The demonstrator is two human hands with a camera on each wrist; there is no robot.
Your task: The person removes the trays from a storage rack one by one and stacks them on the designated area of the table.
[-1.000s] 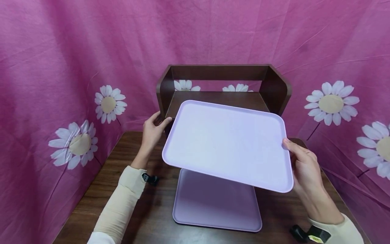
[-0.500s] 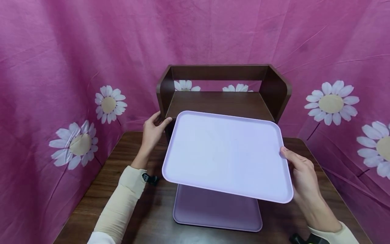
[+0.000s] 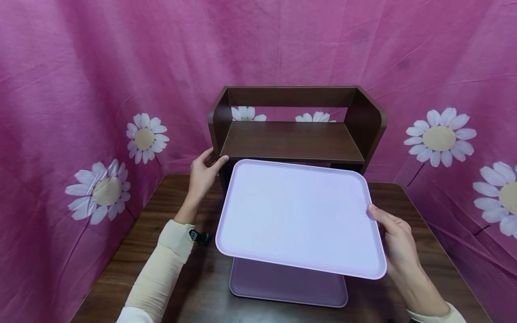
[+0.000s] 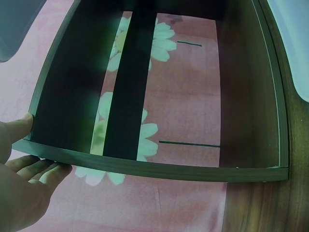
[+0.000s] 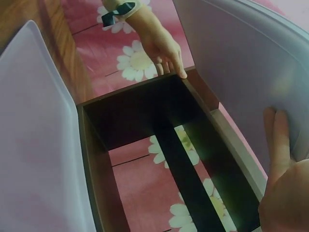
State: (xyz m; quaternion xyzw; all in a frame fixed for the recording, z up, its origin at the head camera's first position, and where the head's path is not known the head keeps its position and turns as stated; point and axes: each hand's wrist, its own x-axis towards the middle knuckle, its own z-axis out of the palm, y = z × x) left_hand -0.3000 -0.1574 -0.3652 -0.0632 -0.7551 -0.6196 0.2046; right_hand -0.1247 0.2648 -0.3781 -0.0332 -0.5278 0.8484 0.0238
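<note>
My left hand (image 3: 203, 178) grips the left side of a dark brown wooden shelf (image 3: 291, 138). Its thumb lies at the corner of the front edge, its fingers outside the side panel, as the left wrist view shows. By its right edge, my right hand (image 3: 400, 244) holds a pale lilac tray (image 3: 299, 217), thumb on top and two fingers spread against the underside (image 5: 241, 67). This tray is tilted, its right front corner lowest, and hides most of the shelf's lower compartment in the head view. Beneath it, a second lilac tray (image 3: 287, 289) lies flat, its back part hidden.
All of this is on a wooden table (image 3: 157, 215). Behind it hangs a pink curtain (image 3: 291, 40) with white daisies, which also closes in both sides. In the left wrist view, a bar (image 4: 130, 82) crosses the back of the lower compartment, with curtain visible through the openings.
The held tray has come down and toward me with my right hand, uncovering more of the upper shelf board and covering more of the lower tray. My left hand has stayed in place.
</note>
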